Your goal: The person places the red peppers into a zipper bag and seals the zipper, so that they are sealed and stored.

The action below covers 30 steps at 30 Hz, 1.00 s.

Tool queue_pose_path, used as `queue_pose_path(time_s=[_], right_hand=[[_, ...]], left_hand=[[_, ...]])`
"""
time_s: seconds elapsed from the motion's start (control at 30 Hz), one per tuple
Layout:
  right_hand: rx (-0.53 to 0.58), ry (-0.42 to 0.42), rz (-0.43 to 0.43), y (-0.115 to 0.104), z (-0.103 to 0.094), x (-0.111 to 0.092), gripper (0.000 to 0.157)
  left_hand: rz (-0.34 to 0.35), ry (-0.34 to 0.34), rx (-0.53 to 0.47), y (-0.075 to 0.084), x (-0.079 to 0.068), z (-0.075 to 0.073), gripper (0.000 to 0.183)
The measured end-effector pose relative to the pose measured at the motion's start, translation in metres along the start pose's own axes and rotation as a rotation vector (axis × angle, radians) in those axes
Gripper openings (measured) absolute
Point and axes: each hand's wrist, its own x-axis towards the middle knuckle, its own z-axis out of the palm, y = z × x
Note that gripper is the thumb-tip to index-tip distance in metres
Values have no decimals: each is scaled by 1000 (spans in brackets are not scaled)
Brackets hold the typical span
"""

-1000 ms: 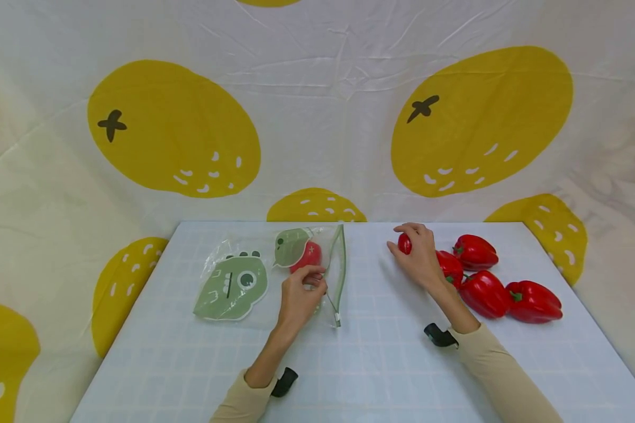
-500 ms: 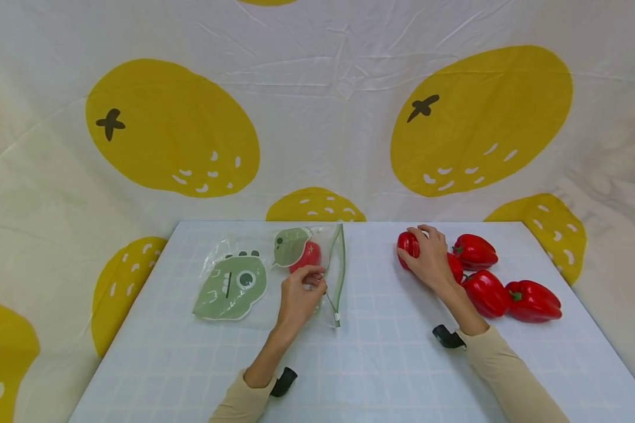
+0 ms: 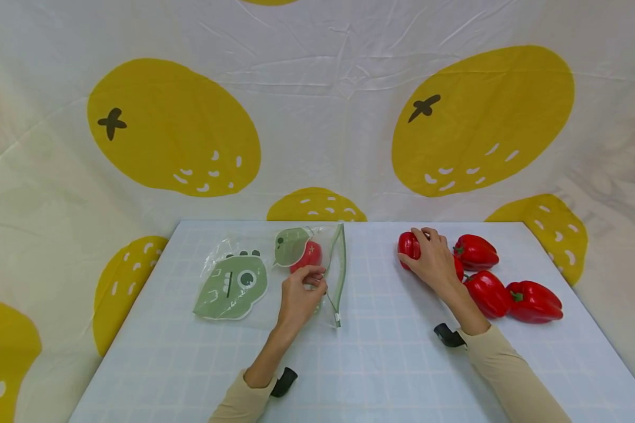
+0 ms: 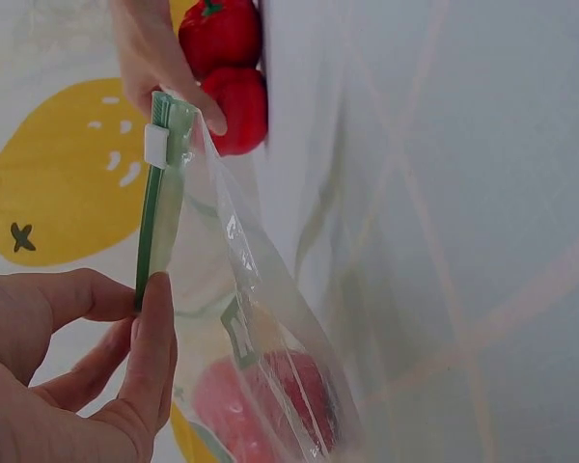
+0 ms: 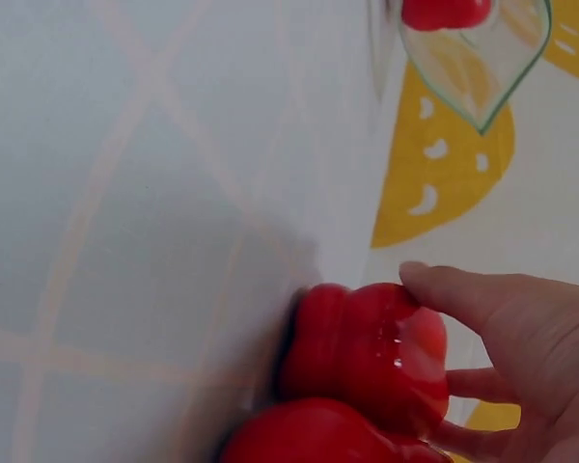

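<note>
A clear slider zip bag (image 3: 338,276) with green dinosaur prints (image 3: 233,288) lies on the left of the table, its mouth facing right. Inside it is a red bell pepper (image 3: 311,254). My left hand (image 3: 300,296) pinches the green rim of the bag's mouth between thumb and fingers, holding it raised and parted. A white slider (image 4: 155,146) shows on that rim in the left wrist view. On the right, my right hand (image 3: 430,258) grips another red bell pepper (image 5: 367,352), thumb on one side and fingers on the other. That pepper sits beside a neighbouring one (image 5: 314,439).
More red bell peppers (image 3: 476,252) lie close together to the right of my right hand, the outermost pepper (image 3: 537,302) farthest right. A patterned cloth (image 3: 344,135) hangs directly behind the table's back edge. Bare tabletop (image 3: 370,294) lies between bag and peppers.
My right hand has shifted slightly right and toward me, showing more of the pepper at its fingers; over the last half second it barely moves. The left hand and bag stay put.
</note>
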Motion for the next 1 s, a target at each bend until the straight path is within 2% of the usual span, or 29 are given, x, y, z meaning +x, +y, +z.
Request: queue_pose_path(time_s=[0.27,0.43,1.0], right_hand=[[-18,4,-13,-3,-3,0,77],[10,25,-8,-4,-2,2,79],[262,117,-33,-14,0,-1,82]], left_hand=[[-13,1,10,0,0,0,16],[-19,-3,13,1,-1,-1,16],[-25,-8,-7,-1,0,0,18]])
